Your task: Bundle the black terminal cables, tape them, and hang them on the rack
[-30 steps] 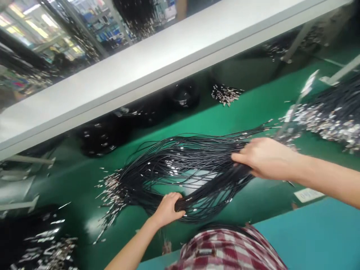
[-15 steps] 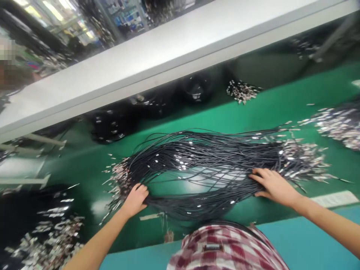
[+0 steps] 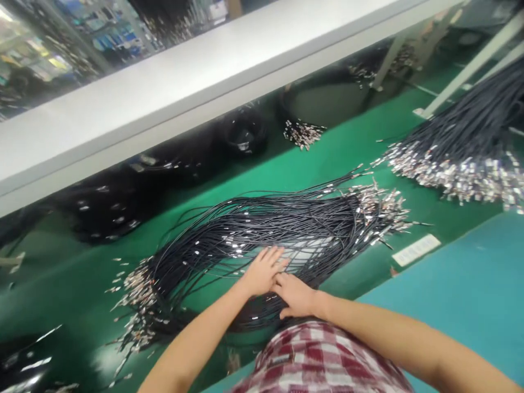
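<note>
A long bundle of thin black cables (image 3: pixel 286 222) lies on the green work surface, fanned out, with a gap between its far part and its near strands. Bright metal-looking ends cluster at its right (image 3: pixel 379 210) and left (image 3: pixel 139 286). Over the near strands, at the bundle's middle, my left hand (image 3: pixel 264 273) lies with fingers stretched out and apart. My right hand (image 3: pixel 298 296) rests just right of it on the same strands, its fingertips touching the left hand and its thumb spread away. Neither hand is closed round the cables.
Another cable bundle (image 3: pixel 458 147) lies at the right, its bright ends toward me. Dark coils (image 3: pixel 243 131) sit beneath the white shelf (image 3: pixel 229 71), which crosses the back. A white label strip (image 3: pixel 416 250) is near the front edge, beside a blue surface (image 3: pixel 462 284).
My hands have come together from the two ends of the near strands to their middle. The view has shifted right, showing more of the right-hand bundle.
</note>
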`<state>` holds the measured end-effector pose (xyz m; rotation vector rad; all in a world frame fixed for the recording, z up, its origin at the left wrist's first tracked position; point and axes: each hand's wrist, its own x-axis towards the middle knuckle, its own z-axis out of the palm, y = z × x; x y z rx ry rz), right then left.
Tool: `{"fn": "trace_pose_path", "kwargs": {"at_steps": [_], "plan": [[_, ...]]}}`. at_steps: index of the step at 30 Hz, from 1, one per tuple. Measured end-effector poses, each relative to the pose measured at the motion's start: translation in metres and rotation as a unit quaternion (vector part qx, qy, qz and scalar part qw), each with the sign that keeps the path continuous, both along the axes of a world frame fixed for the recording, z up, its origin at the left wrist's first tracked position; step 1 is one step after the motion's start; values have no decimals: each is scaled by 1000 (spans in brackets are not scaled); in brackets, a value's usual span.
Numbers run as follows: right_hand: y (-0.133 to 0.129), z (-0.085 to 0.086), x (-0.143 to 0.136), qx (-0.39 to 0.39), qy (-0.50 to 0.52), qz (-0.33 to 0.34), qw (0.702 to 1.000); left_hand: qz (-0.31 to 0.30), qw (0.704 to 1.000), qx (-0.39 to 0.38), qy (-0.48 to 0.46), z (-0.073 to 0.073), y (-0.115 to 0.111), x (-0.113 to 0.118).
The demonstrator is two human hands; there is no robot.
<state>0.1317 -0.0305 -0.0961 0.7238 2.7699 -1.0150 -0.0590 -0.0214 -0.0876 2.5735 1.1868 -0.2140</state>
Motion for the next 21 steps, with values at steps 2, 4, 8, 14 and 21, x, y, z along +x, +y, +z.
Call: {"fn": "trace_pose_path", "kwargs": {"at_steps": [2, 4, 8, 14, 21], "plan": [[13, -3, 16, 58, -38, -83, 994, -27, 999, 13, 28, -12, 40, -8], [24, -2, 45, 96, -70, -147, 982, -7, 996, 42, 74, -12, 88, -26], [22, -2, 99, 93, -94, -150, 980, 95, 980, 109, 135, 14, 167, -34], [46, -15, 143, 111, -19, -20, 993, 79, 977, 152, 131, 34, 145, 55], [148, 1, 181, 227, -108, 117, 961, 19, 986, 139, 91, 4, 165, 176]]}}
